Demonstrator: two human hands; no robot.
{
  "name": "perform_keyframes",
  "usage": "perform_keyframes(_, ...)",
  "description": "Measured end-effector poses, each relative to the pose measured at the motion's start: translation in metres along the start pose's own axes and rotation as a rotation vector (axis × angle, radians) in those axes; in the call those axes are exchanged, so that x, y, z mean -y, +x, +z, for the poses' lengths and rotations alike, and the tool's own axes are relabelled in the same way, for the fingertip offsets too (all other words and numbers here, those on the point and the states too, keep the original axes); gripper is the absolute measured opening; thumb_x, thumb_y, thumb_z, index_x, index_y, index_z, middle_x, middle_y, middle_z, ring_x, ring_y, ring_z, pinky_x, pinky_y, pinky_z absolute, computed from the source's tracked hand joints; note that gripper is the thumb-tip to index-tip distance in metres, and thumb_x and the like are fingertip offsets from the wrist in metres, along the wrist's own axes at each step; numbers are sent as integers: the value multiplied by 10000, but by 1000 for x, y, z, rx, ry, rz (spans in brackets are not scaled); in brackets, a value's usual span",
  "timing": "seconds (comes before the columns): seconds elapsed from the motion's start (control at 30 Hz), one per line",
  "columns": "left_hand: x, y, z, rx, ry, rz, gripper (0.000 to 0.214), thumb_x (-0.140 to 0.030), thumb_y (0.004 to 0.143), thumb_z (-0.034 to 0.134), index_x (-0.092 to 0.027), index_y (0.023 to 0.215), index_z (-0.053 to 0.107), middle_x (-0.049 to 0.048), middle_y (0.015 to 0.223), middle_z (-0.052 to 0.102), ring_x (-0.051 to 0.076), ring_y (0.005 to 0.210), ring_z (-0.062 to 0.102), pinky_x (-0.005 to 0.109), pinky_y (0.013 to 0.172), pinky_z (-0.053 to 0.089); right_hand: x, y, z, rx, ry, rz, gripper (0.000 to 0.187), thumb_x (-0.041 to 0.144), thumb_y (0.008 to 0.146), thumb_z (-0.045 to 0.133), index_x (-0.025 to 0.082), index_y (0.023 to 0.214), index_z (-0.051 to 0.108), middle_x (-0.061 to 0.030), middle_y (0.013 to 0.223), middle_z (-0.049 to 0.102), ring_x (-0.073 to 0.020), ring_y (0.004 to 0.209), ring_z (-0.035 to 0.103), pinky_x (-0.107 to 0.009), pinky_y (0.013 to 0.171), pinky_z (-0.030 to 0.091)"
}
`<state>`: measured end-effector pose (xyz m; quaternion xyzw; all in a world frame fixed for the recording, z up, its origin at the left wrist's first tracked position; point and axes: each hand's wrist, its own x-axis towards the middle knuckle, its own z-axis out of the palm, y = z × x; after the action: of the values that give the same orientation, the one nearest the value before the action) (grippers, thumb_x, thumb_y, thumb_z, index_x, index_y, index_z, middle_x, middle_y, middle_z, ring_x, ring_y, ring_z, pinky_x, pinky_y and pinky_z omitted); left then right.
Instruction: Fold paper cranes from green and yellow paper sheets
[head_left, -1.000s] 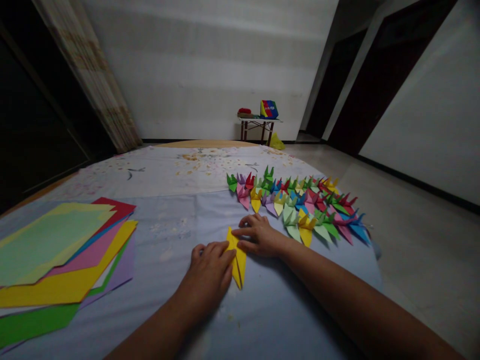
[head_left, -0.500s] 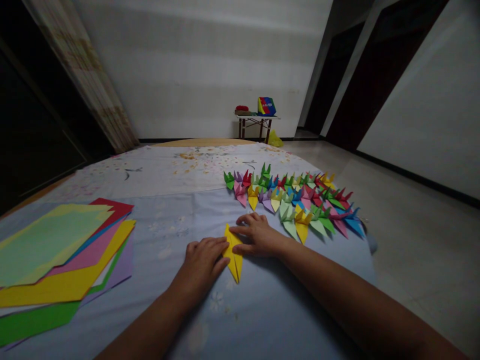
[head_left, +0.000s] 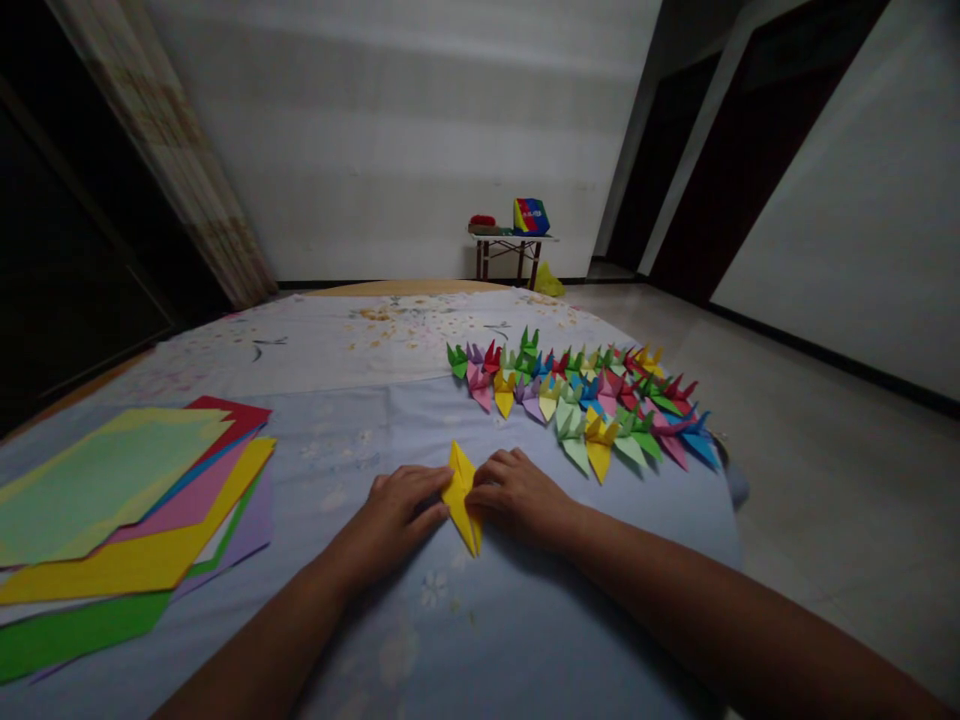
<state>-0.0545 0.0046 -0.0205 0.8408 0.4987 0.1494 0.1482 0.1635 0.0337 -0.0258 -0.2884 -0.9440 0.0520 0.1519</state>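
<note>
A partly folded yellow paper piece [head_left: 463, 495] lies on the pale blue cloth [head_left: 525, 620] in front of me. My left hand [head_left: 397, 510] presses on its left side with the fingers flat. My right hand [head_left: 517, 490] pinches its right edge with the fingertips. Both hands touch the paper, which lies between them, pointed at both ends.
Rows of many folded paper cranes [head_left: 577, 400] in mixed colours lie to the right behind my hands. A fanned stack of coloured paper sheets [head_left: 120, 510] lies at the left. A small table [head_left: 510, 250] with a colourful box stands by the far wall. Bare floor lies right of the cloth.
Both hands have drawn a little nearer to me with the yellow paper. The left hand has slid off the paper's top to its left side.
</note>
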Motion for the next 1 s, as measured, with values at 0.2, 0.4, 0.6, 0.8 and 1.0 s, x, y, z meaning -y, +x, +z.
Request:
perform_keyframes(0.2,-4,-4,-22,147,10,146,347,-286,901,415,-317,1234,506,-1,1204,606,171,1073,534,341,939,375,-3,-2,4,-25,47,8,197,327,900,479,246,977,641,-40,966,633,-180,890,484,-322,737,280)
perform_keyframes(0.4,-13,-10,-20,132,115,127,339,-285,878,451,-296,1209,522,15,1211,589,201,1066,514,364,926,377,-5,-2,8,-57,97,25,195,326,884,506,235,992,640,-36,966,633,-174,909,482,-318,758,304)
perform_keyframes(0.6,-16,-11,-13,129,178,101,305,-279,874,441,-273,1156,557,42,1213,563,225,1096,478,396,922,381,-8,-2,13,-90,148,3,186,325,865,539,264,1000,652,-34,962,629,-180,911,475,-318,771,319)
perform_keyframes(0.8,-26,-12,-11,125,196,64,316,-251,860,447,-256,1161,544,47,1232,535,231,1121,458,409,930,379,-10,-2,17,-126,142,-22,173,318,856,558,275,987,662,-38,952,627,-178,906,474,-320,756,316)
perform_keyframes(1.0,-32,-12,-9,102,208,70,301,-222,874,421,-230,1147,547,52,1204,548,222,1096,467,407,930,359,-9,-2,15,-125,148,-21,183,311,866,541,266,1000,657,-37,928,629,-178,890,471,-316,750,315)
